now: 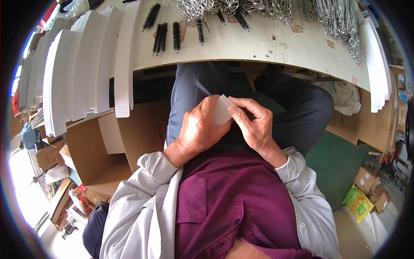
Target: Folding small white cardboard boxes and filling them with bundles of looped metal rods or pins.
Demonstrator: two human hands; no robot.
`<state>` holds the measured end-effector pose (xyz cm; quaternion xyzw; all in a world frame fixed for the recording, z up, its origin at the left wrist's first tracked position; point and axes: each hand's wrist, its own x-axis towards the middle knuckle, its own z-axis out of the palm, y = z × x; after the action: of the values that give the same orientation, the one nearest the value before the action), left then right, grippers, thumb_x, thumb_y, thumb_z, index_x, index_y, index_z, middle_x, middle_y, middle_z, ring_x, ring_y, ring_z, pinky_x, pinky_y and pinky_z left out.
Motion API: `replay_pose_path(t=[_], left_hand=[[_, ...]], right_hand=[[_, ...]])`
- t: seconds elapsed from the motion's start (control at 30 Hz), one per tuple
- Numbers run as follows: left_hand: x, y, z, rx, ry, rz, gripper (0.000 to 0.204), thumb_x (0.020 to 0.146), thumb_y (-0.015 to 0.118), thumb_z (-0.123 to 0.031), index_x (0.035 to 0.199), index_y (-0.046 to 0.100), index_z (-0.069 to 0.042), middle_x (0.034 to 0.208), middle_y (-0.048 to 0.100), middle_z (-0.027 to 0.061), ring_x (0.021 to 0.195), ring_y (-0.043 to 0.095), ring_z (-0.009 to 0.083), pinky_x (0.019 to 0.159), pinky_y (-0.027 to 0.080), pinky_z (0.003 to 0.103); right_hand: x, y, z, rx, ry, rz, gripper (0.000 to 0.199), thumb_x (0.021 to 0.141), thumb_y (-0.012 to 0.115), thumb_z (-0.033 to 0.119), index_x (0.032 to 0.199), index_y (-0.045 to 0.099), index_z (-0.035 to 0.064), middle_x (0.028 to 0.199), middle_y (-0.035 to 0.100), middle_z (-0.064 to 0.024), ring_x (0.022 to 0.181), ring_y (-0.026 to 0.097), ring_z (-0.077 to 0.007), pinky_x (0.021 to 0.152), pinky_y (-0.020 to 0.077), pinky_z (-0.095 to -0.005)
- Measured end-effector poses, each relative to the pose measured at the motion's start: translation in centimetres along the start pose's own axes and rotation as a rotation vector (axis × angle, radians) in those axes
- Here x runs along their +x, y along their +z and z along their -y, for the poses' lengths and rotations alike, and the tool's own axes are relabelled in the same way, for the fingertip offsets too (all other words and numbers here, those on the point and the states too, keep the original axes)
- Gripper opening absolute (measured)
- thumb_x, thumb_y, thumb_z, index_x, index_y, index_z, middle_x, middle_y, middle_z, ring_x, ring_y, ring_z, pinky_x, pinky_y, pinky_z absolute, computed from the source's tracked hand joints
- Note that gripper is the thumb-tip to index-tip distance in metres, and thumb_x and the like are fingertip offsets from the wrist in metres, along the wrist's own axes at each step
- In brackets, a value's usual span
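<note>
Above my lap I hold a small white card piece (222, 110), which looks like the end of a narrow carton; the rest of it is hidden by my hands. My left hand (197, 125) is closed around its left side. The thumb and forefinger of my right hand (255, 121) pinch its upper right edge, where a thin fold shows. Beyond my hands, several black-bristled wire brushes (176, 36) lie on the worktable (241, 48). Long white cartons (79, 64) stand in rows at the left, one of them (123, 64) jutting over the table's front edge.
A heap of looped metal wire handles (276, 11) covers the table's far side. More white cartons (377, 64) sit at its right end. An opened cardboard box (97, 146) stands below the left side. On the right are small boxes (368, 179) and a yellow-green packet (359, 202).
</note>
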<state>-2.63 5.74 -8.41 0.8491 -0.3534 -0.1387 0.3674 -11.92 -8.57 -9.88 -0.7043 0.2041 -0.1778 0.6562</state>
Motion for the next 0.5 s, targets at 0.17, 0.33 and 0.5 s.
replay_pose_path(t=[0.17, 0.33, 0.5], left_hand=[[-0.22, 0.03, 0.1, -0.038, 0.018, -0.001, 0.05, 0.079, 0.081, -0.02, 0.119, 0.059, -0.001, 0.103, 0.072, 0.0193, 0.089, 0.073, 0.0399, 0.073, 0.061, 0.048], [-0.11, 0.03, 0.42, -0.041, 0.03, -0.01, 0.058, 0.077, 0.086, -0.017, 0.125, 0.059, -0.001, 0.101, 0.073, 0.0213, 0.091, 0.074, 0.0394, 0.076, 0.062, 0.043], [0.07, -0.43, 0.63, -0.042, 0.014, -0.006, 0.055, 0.077, 0.083, -0.017, 0.124, 0.059, 0.0, 0.103, 0.072, 0.0217, 0.092, 0.074, 0.0407, 0.076, 0.062, 0.046]], right_hand=[[-0.13, -0.02, 0.46, -0.066, -0.022, 0.173, 0.041, 0.1, 0.072, 0.017, 0.134, 0.065, -0.0034, 0.116, 0.075, -0.0221, 0.108, 0.075, -0.0235, 0.089, 0.0583, -0.0333], [-0.27, 0.19, 0.33, -0.095, -0.069, 0.18, 0.042, 0.099, 0.072, 0.016, 0.136, 0.064, -0.003, 0.116, 0.075, -0.0241, 0.107, 0.075, -0.0275, 0.089, 0.0585, -0.0342], [-0.33, 0.78, 0.77, -0.082, -0.071, 0.177, 0.044, 0.099, 0.071, 0.014, 0.139, 0.061, -0.0026, 0.117, 0.074, -0.0247, 0.109, 0.075, -0.0303, 0.089, 0.0584, -0.0352]])
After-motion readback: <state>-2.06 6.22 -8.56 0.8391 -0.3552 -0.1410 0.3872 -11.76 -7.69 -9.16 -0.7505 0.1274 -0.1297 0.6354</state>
